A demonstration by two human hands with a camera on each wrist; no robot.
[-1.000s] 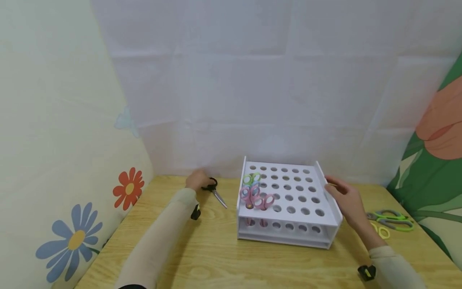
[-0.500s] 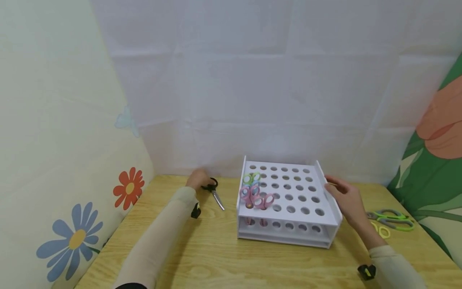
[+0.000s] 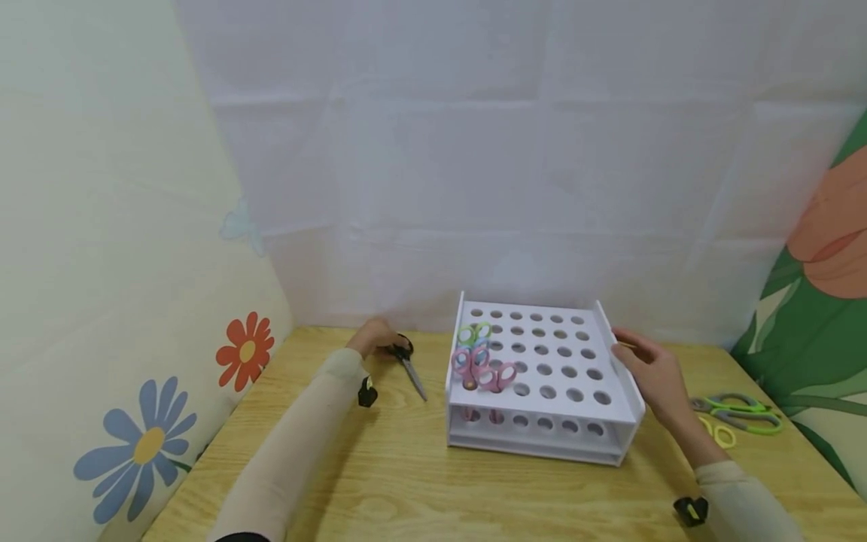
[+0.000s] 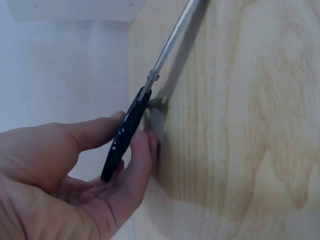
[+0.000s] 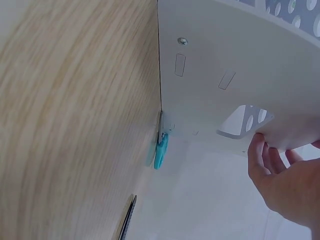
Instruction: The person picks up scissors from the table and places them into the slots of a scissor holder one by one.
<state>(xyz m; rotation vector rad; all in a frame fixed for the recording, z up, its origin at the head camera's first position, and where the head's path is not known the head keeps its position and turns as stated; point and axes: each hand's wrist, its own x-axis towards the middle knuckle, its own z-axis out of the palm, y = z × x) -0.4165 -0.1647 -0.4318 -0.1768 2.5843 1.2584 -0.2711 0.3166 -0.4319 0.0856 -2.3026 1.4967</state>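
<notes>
My left hand (image 3: 372, 336) pinches the black handles of a pair of scissors (image 4: 125, 131) between thumb and fingers, by the table's back edge. Their closed metal blades point away from the hand, towards the front right in the head view, and cast a shadow on the wood. My right hand (image 3: 658, 382) grips the upper edge of the right side panel of a white holed rack (image 3: 530, 359). In the right wrist view its fingers (image 5: 257, 157) curl at that edge beside a cutout. Two pink scissors (image 3: 497, 375), one light green (image 3: 474, 333) and one light blue stand in the rack's left side.
Right of the rack lie green-and-grey scissors (image 3: 748, 423) and yellow-handled scissors (image 3: 723, 435). The right wrist view shows turquoise-handled scissors (image 5: 161, 151) at the rack's base. A white cloth (image 3: 433, 165) hangs behind the wooden table (image 3: 379, 482), with flowered cloths at both sides.
The black scissors have turned slightly in my left hand, their handles now seen more edge-on and the tip a little lower in view. The right hand and the rack stay put.
</notes>
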